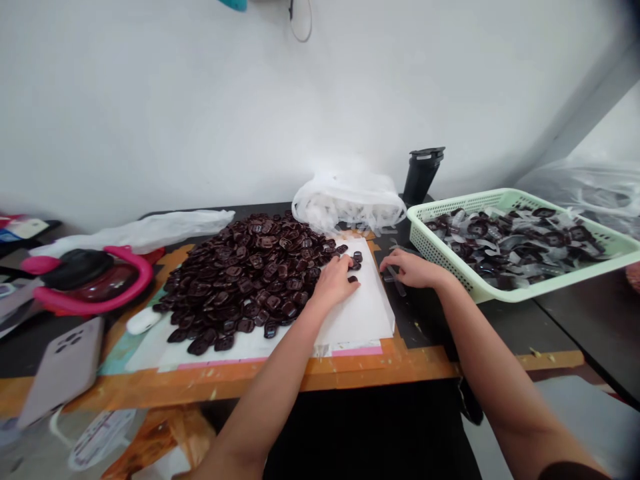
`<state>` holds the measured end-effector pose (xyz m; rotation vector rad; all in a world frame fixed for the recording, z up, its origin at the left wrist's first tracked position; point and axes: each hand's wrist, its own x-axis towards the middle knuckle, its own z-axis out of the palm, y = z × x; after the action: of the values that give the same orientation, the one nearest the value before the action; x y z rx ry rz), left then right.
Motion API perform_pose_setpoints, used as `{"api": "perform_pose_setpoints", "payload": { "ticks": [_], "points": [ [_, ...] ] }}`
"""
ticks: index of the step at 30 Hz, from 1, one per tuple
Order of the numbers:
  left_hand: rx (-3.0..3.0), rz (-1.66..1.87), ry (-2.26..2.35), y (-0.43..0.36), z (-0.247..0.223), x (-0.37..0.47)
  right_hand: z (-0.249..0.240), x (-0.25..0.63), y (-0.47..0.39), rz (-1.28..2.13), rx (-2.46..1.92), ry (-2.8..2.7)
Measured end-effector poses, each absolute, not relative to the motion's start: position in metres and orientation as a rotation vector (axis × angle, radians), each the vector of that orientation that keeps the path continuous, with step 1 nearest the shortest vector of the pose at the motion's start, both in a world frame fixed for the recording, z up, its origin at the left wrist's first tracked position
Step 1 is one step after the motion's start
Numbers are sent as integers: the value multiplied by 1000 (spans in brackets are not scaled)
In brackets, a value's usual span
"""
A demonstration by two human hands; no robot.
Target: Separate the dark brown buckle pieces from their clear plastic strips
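A large heap of small dark brown, glossy plastic pieces (255,267) lies on white paper (363,313) at the middle of the table. At its right edge, my left hand (334,280) rests over the paper with thumb and fingers apart, beside a few loose brown pieces (357,257). My right hand (414,269) is low over the black tabletop, fingers bent and closed about a clear plastic strip (401,288). More clear strips lie around its fingertips, and part of the grip is hidden.
On the right stands a pale green basket (493,295) of brown pieces with clear strips. A white plastic bag (345,197) of strips and a black tumbler (424,175) stand at the back. Leftward are a pink-handled jug (93,277), a phone (65,367) and a white mouse-like object (143,321).
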<state>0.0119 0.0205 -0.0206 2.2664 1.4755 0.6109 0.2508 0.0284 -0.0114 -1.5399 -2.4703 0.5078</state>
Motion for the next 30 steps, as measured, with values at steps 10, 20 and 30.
{"api": "perform_pose_setpoints", "payload": {
  "ticks": [10,20,30],
  "points": [
    [2256,685,1389,24,-26,12,-11,253,29,576,-1466,-2421],
    [1405,975,923,36,-31,20,-8,253,30,717,-1454,-2381],
    [1085,1144,762,38,-28,22,2,224,18,946,-1104,-1749]
  ]
}}
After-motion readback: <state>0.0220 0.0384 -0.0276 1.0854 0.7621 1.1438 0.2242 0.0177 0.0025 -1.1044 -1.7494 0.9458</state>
